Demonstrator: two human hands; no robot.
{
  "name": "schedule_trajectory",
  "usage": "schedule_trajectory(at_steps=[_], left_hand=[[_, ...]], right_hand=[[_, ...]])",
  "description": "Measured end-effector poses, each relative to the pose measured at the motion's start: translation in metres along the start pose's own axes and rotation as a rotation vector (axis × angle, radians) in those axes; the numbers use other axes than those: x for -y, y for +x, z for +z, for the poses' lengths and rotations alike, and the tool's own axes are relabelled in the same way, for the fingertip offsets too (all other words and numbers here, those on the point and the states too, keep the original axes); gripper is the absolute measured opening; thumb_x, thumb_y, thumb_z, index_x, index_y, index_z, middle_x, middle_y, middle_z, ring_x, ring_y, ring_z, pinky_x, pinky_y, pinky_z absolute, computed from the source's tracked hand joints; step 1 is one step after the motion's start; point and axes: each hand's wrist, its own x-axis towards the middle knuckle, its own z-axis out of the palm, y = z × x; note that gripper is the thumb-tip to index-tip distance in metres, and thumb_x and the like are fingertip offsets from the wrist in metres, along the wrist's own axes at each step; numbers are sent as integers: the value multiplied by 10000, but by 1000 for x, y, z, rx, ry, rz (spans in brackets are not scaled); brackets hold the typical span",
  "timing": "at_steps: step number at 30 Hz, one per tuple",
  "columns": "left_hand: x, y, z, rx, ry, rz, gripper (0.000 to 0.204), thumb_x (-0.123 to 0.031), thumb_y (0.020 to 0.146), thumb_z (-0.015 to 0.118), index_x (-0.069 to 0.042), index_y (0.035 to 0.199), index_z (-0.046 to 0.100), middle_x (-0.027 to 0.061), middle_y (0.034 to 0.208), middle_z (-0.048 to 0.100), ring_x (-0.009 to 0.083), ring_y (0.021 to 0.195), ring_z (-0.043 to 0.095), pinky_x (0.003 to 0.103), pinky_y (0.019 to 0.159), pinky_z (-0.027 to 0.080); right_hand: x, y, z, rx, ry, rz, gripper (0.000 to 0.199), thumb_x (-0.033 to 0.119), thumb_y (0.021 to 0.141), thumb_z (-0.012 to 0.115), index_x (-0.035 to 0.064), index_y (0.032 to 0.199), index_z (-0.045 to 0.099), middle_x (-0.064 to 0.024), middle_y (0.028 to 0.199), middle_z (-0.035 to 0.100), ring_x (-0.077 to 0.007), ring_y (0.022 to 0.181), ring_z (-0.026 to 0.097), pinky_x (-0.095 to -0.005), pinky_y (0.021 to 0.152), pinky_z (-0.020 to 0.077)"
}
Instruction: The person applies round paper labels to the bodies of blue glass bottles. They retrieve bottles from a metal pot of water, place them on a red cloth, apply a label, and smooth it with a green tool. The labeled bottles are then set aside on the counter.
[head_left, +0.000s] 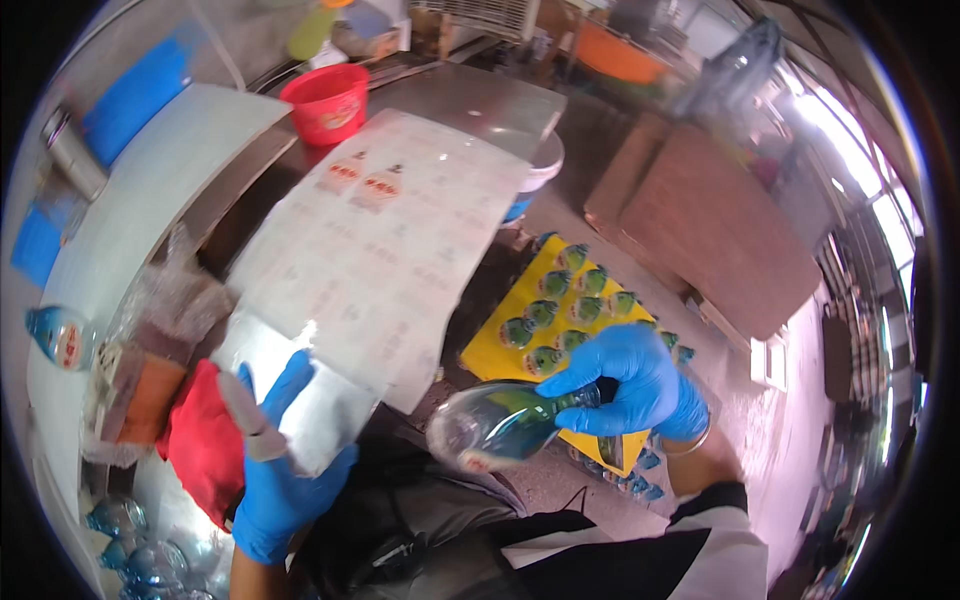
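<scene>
Right hand (640,385) (blue glove) wrapped around neck of clear glass bottle (495,425), tilted, base toward left. Yellow crate (500,350) of capped bottles just beyond. Left hand (280,470) pinches label sheet (370,250) corner.

Single head view, fisheye, looking steeply down, close over hands and worktable (480,100).

Glossy clear plastic bottle (500,425); shiny label sheet (370,260); smooth blue rubbery gloves on each hand (630,385); dull metal counter (480,100); matt red cloth (205,440).
</scene>
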Motion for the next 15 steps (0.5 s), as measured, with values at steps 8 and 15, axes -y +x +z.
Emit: schedule_trajectory(at_steps=[8, 15], left_hand=[[-2, -25, -14, -70, 190, -163, 809, 29, 708, 573, 19, 1399, 153, 188, 1254, 475, 314, 1227, 389, 433, 1090, 156], [-12, -42, -26, -29, 252, -206, 690, -51, 812, 497, 34, 1403, 153, 170, 1284, 458, 272, 1200, 430, 363, 1044, 258]], right_hand=[[-184, -287, 46, -421, -380, 912, 211, 226, 757, 684, 40, 841, 631, -116, 728, 625, -248, 623, 595, -316, 593, 472], [-297, -449, 47, -968, -642, 1296, 223, 234, 760, 643, 31, 836, 590, -194, 844, 631, -362, 792, 604, -394, 681, 483]])
